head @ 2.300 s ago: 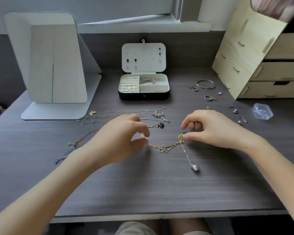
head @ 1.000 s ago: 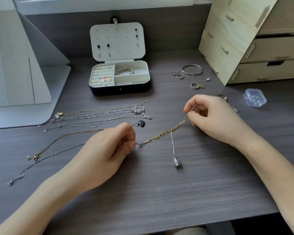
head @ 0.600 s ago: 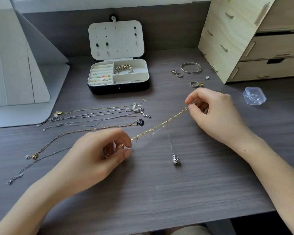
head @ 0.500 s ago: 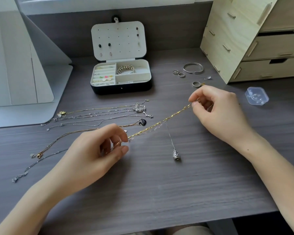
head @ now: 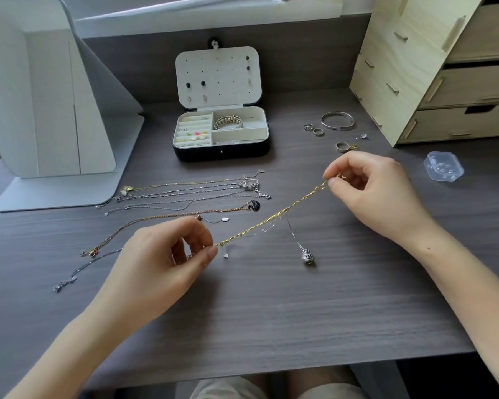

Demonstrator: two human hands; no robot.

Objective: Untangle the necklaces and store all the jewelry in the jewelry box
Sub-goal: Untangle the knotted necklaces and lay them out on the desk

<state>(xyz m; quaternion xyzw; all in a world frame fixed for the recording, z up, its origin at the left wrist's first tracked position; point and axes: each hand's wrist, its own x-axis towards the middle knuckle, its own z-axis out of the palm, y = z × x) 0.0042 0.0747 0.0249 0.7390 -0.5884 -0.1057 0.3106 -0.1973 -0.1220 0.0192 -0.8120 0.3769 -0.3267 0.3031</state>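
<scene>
Two hands are mid-untangling: the left hand (head: 156, 263) and right hand (head: 378, 194) each pinch one end of the gold chain (head: 271, 218), taut above the tabletop (head: 271, 312), a silver pendant (head: 308, 257) hanging from its twisted middle. The next move probably calls for teasing that thin strand loose; the box (head: 222, 152) stands open beyond.

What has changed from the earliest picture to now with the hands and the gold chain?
The hands drew apart. The left hand and right hand still pinch the gold chain, now stretched in a slanted line instead of bunched. The silver pendant still hangs below it. The laid-out necklaces and open jewelry box stayed.
</scene>
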